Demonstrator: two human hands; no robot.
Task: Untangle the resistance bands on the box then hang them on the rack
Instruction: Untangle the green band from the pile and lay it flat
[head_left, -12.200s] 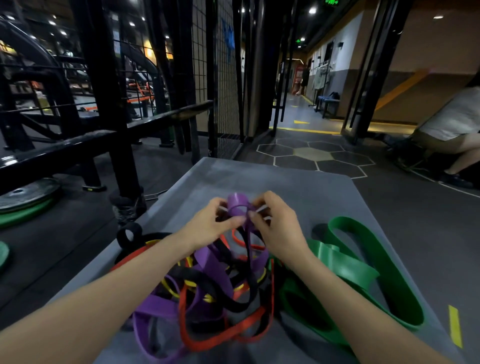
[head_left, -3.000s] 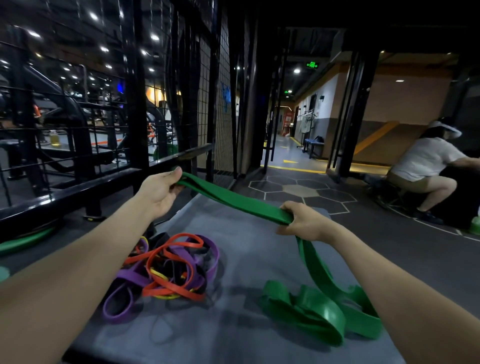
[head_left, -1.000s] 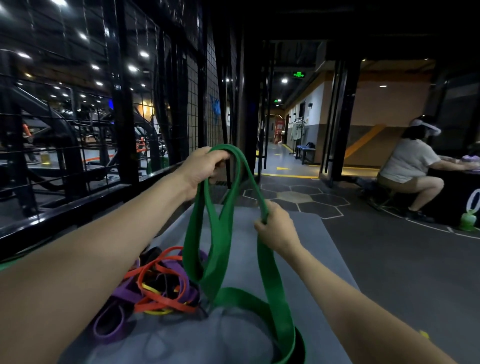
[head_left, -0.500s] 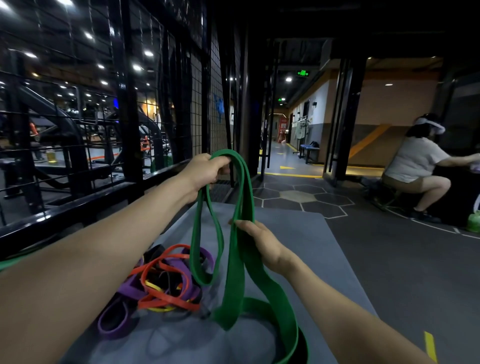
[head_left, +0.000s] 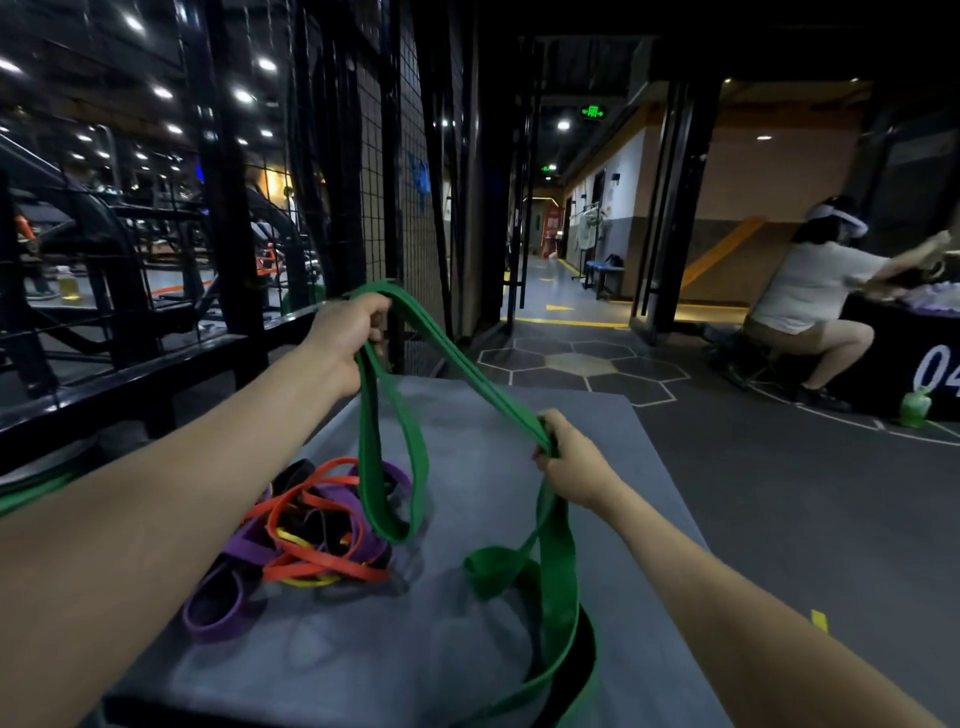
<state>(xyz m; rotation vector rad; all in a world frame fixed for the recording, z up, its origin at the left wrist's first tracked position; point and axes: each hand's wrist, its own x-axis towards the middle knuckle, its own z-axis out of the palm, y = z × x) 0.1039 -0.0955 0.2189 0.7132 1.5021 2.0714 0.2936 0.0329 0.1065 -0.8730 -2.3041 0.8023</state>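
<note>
Compared with half a second ago, the hands are farther apart: the right hand (head_left: 563, 457) is lower and farther right, drawing the green band (head_left: 470, 382) into a slanted span. The left hand (head_left: 348, 332) is raised at the far left, fingers curled around the band's top fold. The right hand's fingers are closed around both strands. Loops hang onto the grey box (head_left: 467, 649). The tangled bands (head_left: 311, 530) lie at the near left.

Dim gym hall with a lit corridor at centre frame.
Black wire-mesh partition (head_left: 415, 171) fills the upper left; ceiling spotlights (head_left: 244, 95) glow there. Dark floor with hexagon markings (head_left: 582, 364) leads to a green exit sign (head_left: 592, 110) and an orange-striped wall (head_left: 727, 249).
</note>
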